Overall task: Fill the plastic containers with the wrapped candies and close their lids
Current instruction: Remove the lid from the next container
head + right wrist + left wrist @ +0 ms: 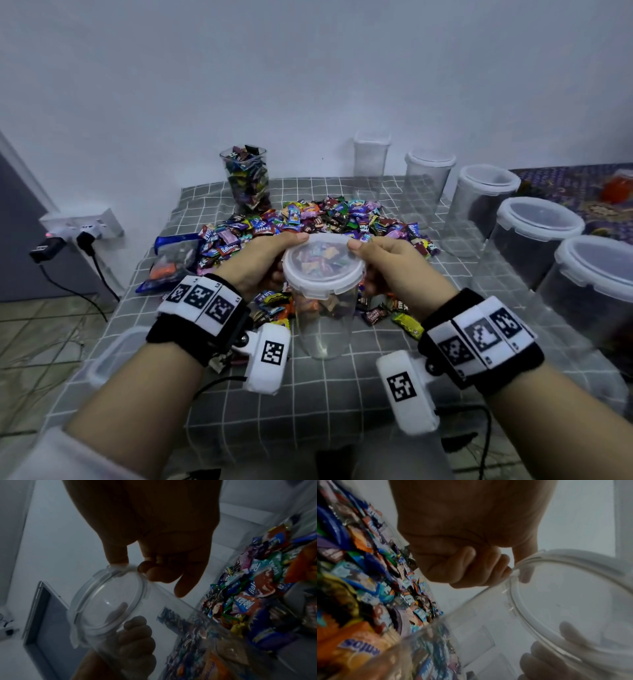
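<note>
A tall clear plastic container is in the middle of the head view with its white-rimmed lid on top. It looks empty; candies show through its walls. My left hand pinches the lid's left rim, thumb on top and fingers curled below, as the left wrist view shows for the left hand and the lid. My right hand pinches the right rim the same way; in its wrist view the right hand grips the lid. A pile of wrapped candies lies behind.
A lidless container full of candies stands at the back. Several empty lidded containers line the right side of the grey checked cloth. A blue bag lies at the left, and another clear container at the front left.
</note>
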